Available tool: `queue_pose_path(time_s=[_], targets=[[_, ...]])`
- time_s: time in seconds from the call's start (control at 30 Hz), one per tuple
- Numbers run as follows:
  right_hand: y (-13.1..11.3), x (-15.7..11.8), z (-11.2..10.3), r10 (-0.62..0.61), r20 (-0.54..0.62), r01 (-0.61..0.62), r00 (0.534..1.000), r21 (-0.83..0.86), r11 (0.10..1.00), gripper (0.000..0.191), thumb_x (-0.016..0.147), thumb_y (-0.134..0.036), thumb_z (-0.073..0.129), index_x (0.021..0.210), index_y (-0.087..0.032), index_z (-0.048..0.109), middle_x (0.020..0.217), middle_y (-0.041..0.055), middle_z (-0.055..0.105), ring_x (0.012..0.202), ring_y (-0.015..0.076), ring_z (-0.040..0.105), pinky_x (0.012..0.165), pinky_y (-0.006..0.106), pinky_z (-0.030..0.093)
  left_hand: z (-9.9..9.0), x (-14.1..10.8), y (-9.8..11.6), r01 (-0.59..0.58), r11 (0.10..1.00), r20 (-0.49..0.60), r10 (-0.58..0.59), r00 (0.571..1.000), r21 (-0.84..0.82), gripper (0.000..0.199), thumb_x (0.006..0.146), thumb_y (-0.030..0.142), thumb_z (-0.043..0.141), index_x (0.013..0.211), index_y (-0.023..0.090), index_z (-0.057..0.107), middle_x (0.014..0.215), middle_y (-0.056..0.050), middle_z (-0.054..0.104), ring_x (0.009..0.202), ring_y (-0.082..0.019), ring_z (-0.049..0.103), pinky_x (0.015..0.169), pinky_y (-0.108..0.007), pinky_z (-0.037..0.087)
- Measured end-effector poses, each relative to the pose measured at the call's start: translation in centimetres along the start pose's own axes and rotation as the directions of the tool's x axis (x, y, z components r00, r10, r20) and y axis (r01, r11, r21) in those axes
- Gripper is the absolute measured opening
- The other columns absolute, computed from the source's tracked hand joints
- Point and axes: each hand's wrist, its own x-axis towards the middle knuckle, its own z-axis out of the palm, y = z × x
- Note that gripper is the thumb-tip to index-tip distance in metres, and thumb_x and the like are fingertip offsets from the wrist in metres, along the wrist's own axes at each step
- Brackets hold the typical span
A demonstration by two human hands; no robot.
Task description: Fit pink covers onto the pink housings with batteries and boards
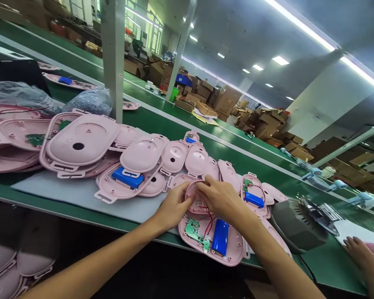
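My left hand (pixel 176 203) is closed on the rim of a pink plastic shell half (pixel 199 205), which is tilted up with its inside facing me. The fingers of my right hand (pixel 220 197) are pinched together at that shell's upper inside; what lies between them is hidden. Red wires (pixel 209 222) run from it down to a second pink shell half (pixel 233 253), lying open at the table's front edge. Inside that one sit a green circuit board (pixel 193 229) and a blue battery pack (pixel 220 237).
Pink shells (pixel 84 139) are piled along the left on a grey mat (pixel 65 193). A dark grey fan-like device (pixel 296 224) stands at right, near another person's hand (pixel 360 253). A metal post (pixel 112 58) rises behind the pile. Cardboard boxes (pixel 229 99) fill the background.
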Motion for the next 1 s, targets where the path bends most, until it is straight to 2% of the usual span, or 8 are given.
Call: queue_pose_path(time_s=[0.17,0.37,0.53,0.63,0.73,0.87,0.9,1.0], targets=[[-0.4,0.2,-0.3,0.037,-0.029,-0.037,0.999,0.016,0.999,0.015,0.093,-0.026,0.047,0.088,-0.020,0.060,0.085,0.0029,0.054,0.062,0.0127,0.049,0.053,0.028,0.019,0.1,-0.4,0.4,-0.020,0.998,-0.020,0.021,1.000,0.051,0.036,0.086,0.023,0.053,0.122,0.024,0.057,0.115,-0.001,0.063,0.106,-0.019,0.057,0.094,-0.030,0.043],[2.6,0.4,-0.4,0.359,-0.141,-0.310,0.923,0.281,0.908,0.030,0.072,-0.043,0.075,0.089,-0.022,0.063,0.090,0.0002,0.063,0.076,0.0166,0.057,0.060,0.026,0.031,-0.2,-0.6,1.1,0.033,0.989,-0.038,-0.028,0.999,0.144,0.030,0.085,0.025,0.054,0.115,0.024,0.056,0.102,0.002,0.065,0.093,-0.017,0.059,0.083,-0.027,0.044],[2.9,-0.1,-0.3,0.313,-0.216,-0.170,0.925,0.502,0.848,0.006,0.077,-0.019,0.070,0.079,-0.019,0.065,0.080,-0.0010,0.066,0.078,0.0135,0.059,0.071,0.025,0.040,-0.5,-0.1,1.7,-0.020,0.985,-0.003,0.020,1.000,0.172,0.028,0.086,0.039,0.056,0.111,0.026,0.054,0.111,0.003,0.061,0.108,-0.018,0.055,0.095,-0.025,0.041],[2.7,-1.5,-0.2,0.357,-0.361,-0.095,0.861,0.577,0.811,0.008,0.079,-0.021,0.067,0.087,-0.019,0.067,0.085,0.0011,0.065,0.080,0.0126,0.058,0.071,0.024,0.042,-0.8,0.6,1.1,0.024,0.953,-0.003,-0.025,1.000,0.301,0.039,0.082,0.054,0.056,0.111,0.029,0.056,0.113,0.001,0.062,0.112,-0.024,0.054,0.098,-0.031,0.042],[4.2,-5.9,0.3,0.663,-0.404,-0.180,0.631,0.754,0.631,0.012,0.081,-0.029,0.065,0.081,-0.017,0.067,0.077,0.0010,0.063,0.065,0.0098,0.053,0.059,0.022,0.041,-1.3,1.2,0.5,0.059,0.912,-0.035,-0.049,0.998,0.406,0.044,0.080,0.063,0.050,0.112,0.033,0.055,0.116,0.001,0.062,0.109,-0.028,0.057,0.095,-0.039,0.047],[8.5,-14.3,2.1,0.992,-0.066,-0.040,-0.107,0.997,0.062,0.036,0.073,-0.048,0.068,0.073,-0.013,0.061,0.060,-0.0006,0.056,0.045,0.0060,0.041,0.039,0.018,0.029,-1.5,1.4,0.5,0.090,0.868,-0.077,-0.060,0.995,0.489,0.041,0.076,0.068,0.047,0.100,0.037,0.058,0.103,0.003,0.067,0.096,-0.030,0.063,0.084,-0.046,0.055],[9.7,-16.0,2.5,0.976,0.058,0.048,-0.212,0.998,-0.049,0.039,0.071,-0.050,0.068,0.075,-0.012,0.061,0.062,0.0000,0.058,0.043,0.0056,0.042,0.038,0.017,0.030,-1.5,1.4,0.5,0.096,0.857,-0.090,-0.058,0.994,0.506,0.039,0.076,0.068,0.047,0.097,0.036,0.058,0.098,0.003,0.067,0.091,-0.029,0.064,0.082,-0.046,0.056],[12.3,-18.6,3.2,0.932,0.264,0.167,-0.247,0.959,-0.228,0.042,0.073,-0.050,0.065,0.087,-0.010,0.063,0.076,0.0065,0.067,0.049,0.0102,0.056,0.044,0.020,0.044,-1.6,1.7,0.2,0.047,0.836,-0.094,0.005,0.996,0.546,0.033,0.079,0.064,0.049,0.095,0.036,0.058,0.091,0.004,0.067,0.082,-0.026,0.065,0.079,-0.044,0.059]])
